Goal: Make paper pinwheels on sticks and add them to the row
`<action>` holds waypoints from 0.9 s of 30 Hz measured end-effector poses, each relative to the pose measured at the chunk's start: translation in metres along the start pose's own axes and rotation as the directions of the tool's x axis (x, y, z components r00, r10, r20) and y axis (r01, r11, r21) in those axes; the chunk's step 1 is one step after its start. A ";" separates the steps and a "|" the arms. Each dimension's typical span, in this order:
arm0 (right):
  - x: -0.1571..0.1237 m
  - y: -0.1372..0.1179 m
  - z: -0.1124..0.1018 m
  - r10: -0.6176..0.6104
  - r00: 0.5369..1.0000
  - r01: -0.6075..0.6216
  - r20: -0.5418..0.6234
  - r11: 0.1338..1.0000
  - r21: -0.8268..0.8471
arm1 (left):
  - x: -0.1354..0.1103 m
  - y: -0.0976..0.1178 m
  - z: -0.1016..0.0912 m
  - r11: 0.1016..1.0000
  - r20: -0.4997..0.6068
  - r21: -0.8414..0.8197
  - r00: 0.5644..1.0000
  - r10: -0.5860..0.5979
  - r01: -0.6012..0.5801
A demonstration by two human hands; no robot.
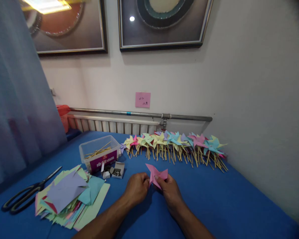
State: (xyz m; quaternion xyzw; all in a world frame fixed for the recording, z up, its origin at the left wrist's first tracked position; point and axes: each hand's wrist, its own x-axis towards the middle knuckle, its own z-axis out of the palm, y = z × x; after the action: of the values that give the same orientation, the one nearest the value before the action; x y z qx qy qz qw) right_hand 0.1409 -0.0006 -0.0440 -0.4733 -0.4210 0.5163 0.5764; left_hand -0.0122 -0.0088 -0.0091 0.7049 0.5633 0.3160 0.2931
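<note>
Blue-covered desk [229,202], paper pinwheel work, both hands low at centre.
Row of finished pinwheels [174,139] lies along the far side, pastel heads toward the wall, sticks toward the person. Stack of coloured paper [64,189] at left; black-handled scissors [41,185] just beside it. Clear plastic box [107,161], purple label, holds thin sticks. Right hand [171,192] grips a pink pinwheel [154,172], thumb on top; left hand [138,188] curled closed at its left edge, what its fingertips pinch hidden. Pinwheel held between the hands, above the desk. Small open carton [119,166] of metal bits near the box.
</note>
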 end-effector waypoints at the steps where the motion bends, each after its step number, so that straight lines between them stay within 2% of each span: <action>1: 0.000 -0.001 0.000 0.003 1.000 -0.003 -0.002 1.000 0.002 | 0.000 0.001 0.000 1.000 -0.002 0.003 1.000 0.005 -0.005; 27: 0.006 0.009 -0.004 0.025 1.000 -0.025 0.002 1.000 0.005 | -0.001 0.001 -0.002 1.000 0.000 0.019 1.000 -0.003 0.003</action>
State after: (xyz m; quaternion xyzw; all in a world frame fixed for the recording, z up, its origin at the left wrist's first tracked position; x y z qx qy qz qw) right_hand 0.1438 0.0051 -0.0532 -0.4767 -0.4144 0.5249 0.5705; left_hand -0.0132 -0.0103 -0.0070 0.7070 0.5671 0.3102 0.2869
